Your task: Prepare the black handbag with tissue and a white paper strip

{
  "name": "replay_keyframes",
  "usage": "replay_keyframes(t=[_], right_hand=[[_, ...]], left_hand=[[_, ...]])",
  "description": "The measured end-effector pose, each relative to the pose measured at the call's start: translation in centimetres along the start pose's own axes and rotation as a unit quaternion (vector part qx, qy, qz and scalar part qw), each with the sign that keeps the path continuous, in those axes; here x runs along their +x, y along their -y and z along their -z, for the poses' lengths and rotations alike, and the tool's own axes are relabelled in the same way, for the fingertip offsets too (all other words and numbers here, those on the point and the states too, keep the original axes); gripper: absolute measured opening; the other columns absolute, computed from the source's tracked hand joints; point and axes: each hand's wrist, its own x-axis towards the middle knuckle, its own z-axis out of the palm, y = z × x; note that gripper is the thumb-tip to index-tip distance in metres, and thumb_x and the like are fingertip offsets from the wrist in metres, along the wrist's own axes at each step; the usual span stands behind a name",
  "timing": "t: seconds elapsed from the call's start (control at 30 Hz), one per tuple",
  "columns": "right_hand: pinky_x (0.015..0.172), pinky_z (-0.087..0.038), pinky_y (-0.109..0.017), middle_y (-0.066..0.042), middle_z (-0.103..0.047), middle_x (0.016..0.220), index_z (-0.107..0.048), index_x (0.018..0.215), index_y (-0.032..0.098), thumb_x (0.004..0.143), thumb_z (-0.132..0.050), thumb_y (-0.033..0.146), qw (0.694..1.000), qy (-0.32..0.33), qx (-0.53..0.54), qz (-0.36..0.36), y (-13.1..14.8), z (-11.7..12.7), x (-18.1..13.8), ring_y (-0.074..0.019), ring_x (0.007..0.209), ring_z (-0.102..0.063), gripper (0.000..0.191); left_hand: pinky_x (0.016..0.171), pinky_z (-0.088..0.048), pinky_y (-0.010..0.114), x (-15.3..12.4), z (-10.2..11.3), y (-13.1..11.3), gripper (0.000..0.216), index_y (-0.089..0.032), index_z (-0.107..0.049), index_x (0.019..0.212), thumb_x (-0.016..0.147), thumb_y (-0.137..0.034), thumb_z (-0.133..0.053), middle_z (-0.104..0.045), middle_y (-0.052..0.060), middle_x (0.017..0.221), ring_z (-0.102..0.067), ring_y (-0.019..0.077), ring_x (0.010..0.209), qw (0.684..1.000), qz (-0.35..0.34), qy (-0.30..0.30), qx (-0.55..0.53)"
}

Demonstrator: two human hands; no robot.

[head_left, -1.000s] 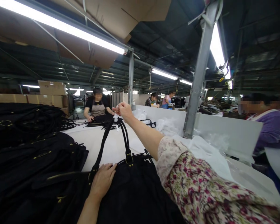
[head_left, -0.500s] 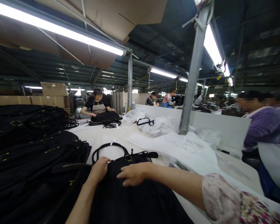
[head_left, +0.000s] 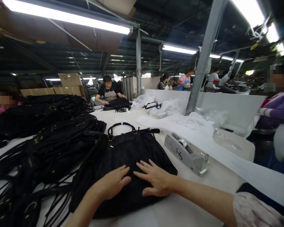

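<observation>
A black handbag (head_left: 132, 148) lies flat on the white table in front of me, its looped handle pointing away. My left hand (head_left: 115, 183) rests on the lower middle of the bag, palm down, with fingers out. Just to its right, my right hand (head_left: 156, 178) presses flat on the same bag, fingers spread. Neither hand grips anything. Brass-coloured rings join the handle (head_left: 122, 124) to the bag's top edge, and a white wrap sits on the handle's middle.
More black bags (head_left: 63, 142) with straps and tassels are heaped at left. A grey tape dispenser (head_left: 183, 151) stands right of the bag. White sheeting (head_left: 180, 121) and plastic bags lie behind. Across the table, a co-worker (head_left: 110, 91) handles another black bag. A metal post (head_left: 203, 60) rises at right.
My left hand has left the bag's top edge, and both hands now lie lower on its body. The bag shows whole, and the tape dispenser is in fuller view.
</observation>
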Motion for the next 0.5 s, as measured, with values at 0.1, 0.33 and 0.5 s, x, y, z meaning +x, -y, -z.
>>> replay_keyframes(t=[0.1, 0.33, 0.5], right_hand=[[0.105, -0.015, -0.074, -0.025, -0.02, 0.155, -0.029, 0.152, 0.026, 0.078, -0.06, 0.072, 0.999, 0.002, -0.017, 0.032, -0.3, -0.3, -0.3, -0.0457, 0.142, -0.018, 0.093], [0.101, -0.041, -0.052, -0.016, -0.053, 0.135, -0.057, 0.13, 0.021, 0.078, -0.068, 0.061, 0.996, -0.074, -0.052, -0.023, 1.7, -1.8, -2.5, -0.0356, 0.121, -0.05, 0.067], [0.081, -0.044, -0.042, -0.012, -0.06, 0.107, -0.064, 0.108, 0.018, 0.074, -0.075, 0.057, 0.988, -0.074, -0.128, -0.051, 3.2, -1.0, -2.8, -0.0304, 0.096, -0.054, 0.053]], left_hand=[[0.117, -0.025, 0.054, -0.8, -4.1, -0.8, 0.058, -0.02, -0.038, 0.146, 0.092, -0.036, -0.047, -0.025, 0.011, 0.155, -0.023, 0.03, 0.144, 0.999, 0.031, -0.013, 0.041], [0.121, -0.022, 0.047, -3.2, -5.4, -0.1, 0.055, -0.025, -0.038, 0.147, 0.093, -0.036, -0.044, -0.026, 0.005, 0.157, -0.025, 0.0247, 0.145, 0.997, 0.048, -0.039, 0.04], [0.12, -0.024, 0.042, -7.1, -4.9, 1.3, 0.066, -0.021, -0.045, 0.143, 0.079, -0.028, -0.06, -0.036, 0.008, 0.154, -0.032, 0.0255, 0.142, 0.993, 0.11, -0.052, 0.0]])
